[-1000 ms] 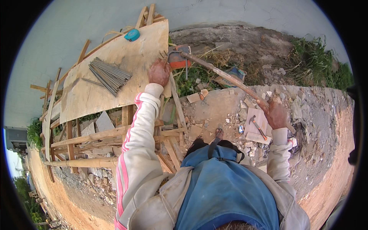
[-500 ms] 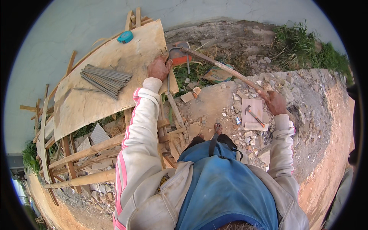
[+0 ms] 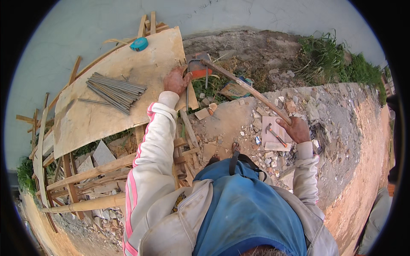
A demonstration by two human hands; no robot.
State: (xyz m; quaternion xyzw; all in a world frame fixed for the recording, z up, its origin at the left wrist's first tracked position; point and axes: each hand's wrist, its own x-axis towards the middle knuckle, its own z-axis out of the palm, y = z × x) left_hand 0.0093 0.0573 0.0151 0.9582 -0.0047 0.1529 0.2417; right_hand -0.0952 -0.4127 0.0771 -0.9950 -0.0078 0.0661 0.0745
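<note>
My left hand (image 3: 176,80) is closed at the right edge of a plywood sheet (image 3: 158,47), its fingers curled round a thin metal rod (image 3: 187,98) that shows below the knuckles. Off to the right, my right hand (image 3: 295,129) grips the near end of a long brown bar (image 3: 252,90). The bar slants up and left, its far end close to the left hand. Beside that end a short length of rod (image 3: 207,77) hangs over the board's edge; whether it joins the held rod is hidden. A few nails stand up near my left hand.
A pile of metal rods (image 3: 115,91) and a teal tape measure (image 3: 139,44) lie on the plywood. Timber framing (image 3: 89,173) props it. A hammer (image 3: 276,135) rests on a tile (image 3: 271,123) amid rubble. Behind stand a grey-and-red pan-shaped thing (image 3: 200,72) and a wall (image 3: 239,13).
My right hand has drawn the bar's near end slightly toward my body. My left hand keeps its place at the board's edge. The whole view has shifted a little.
</note>
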